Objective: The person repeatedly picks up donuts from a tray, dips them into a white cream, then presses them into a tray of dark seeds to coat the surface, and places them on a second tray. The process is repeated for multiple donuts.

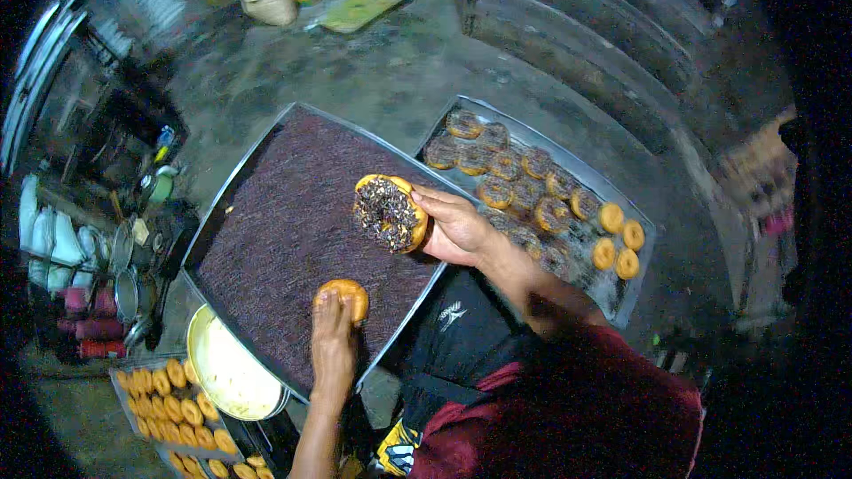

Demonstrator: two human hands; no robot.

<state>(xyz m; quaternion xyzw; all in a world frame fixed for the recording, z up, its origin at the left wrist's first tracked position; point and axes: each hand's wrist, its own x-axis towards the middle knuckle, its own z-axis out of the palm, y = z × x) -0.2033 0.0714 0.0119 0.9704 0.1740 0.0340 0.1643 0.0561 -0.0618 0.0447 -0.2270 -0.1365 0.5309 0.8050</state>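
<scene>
A large metal tray [266, 213] filled with dark brown sprinkles lies before me. My right hand [452, 223] holds a ring doughnut [391, 213] by its edge above the tray; its face, turned up towards me, is coated with dark sprinkles and light bits. At the tray's near part, my left hand [335, 332] rests with its fingers flat on top of a plain golden doughnut [353, 299], which lies on the sprinkles. The underside of that doughnut is hidden.
Right of the big tray, a second metal tray [616, 306] holds sprinkle-coated doughnuts and several plain ones. At lower left stand a round bowl of pale cream [229, 372] and trays of plain doughnuts [173, 409]. Pans [126, 293] and other kitchenware stand at the left.
</scene>
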